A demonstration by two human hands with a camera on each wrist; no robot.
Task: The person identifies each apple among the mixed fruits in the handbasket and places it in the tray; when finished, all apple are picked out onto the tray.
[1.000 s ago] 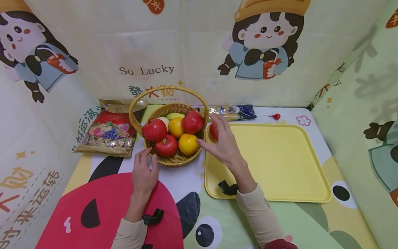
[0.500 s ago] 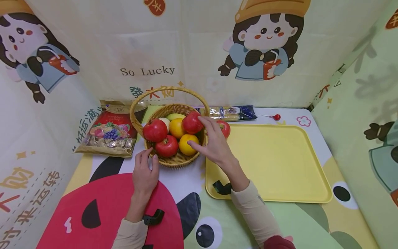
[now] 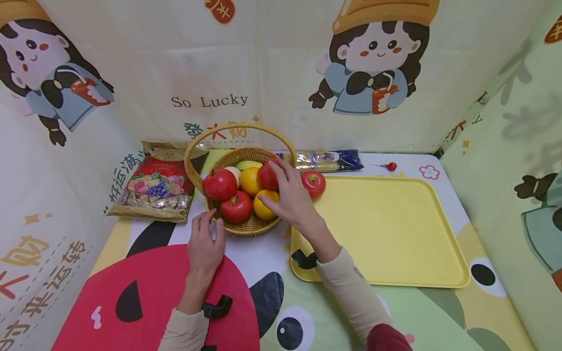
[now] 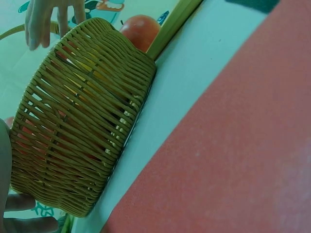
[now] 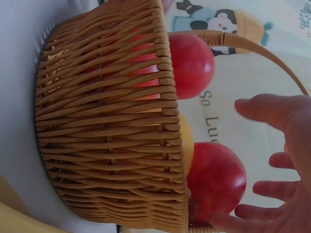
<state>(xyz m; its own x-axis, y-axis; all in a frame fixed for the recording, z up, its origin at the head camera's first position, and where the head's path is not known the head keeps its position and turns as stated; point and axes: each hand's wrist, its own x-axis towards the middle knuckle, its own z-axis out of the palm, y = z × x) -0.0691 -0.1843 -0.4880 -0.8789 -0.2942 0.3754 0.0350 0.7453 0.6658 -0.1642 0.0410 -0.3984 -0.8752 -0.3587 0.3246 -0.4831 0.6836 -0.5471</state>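
Observation:
A wicker basket [image 3: 248,233] with a tall arched handle holds several fruits. Among them are a red apple [image 3: 219,184] at the left, another red apple [image 3: 236,206] in front, two oranges [image 3: 250,182] and a yellow-green fruit [image 3: 248,165] behind. My left hand [image 3: 205,246] rests with fingertips at the basket's front left rim. My right hand [image 3: 291,197] reaches over the right side, fingers spread above the back right apple [image 3: 266,176] and thumb over the front orange. In the right wrist view its fingertips come right beside that apple [image 5: 216,177], not curled round it.
A yellow tray [image 3: 386,234] lies right of the basket, with a red apple [image 3: 313,184] at its far left corner. Behind are a pasta-like packet [image 3: 329,160] and a red lollipop [image 3: 391,166]. A candy bag [image 3: 155,187] stands left. Patterned cloth walls enclose the table.
My right hand has moved left from the tray's corner to above the basket's right side, uncovering the apple at the tray. My left hand has stayed at the rim.

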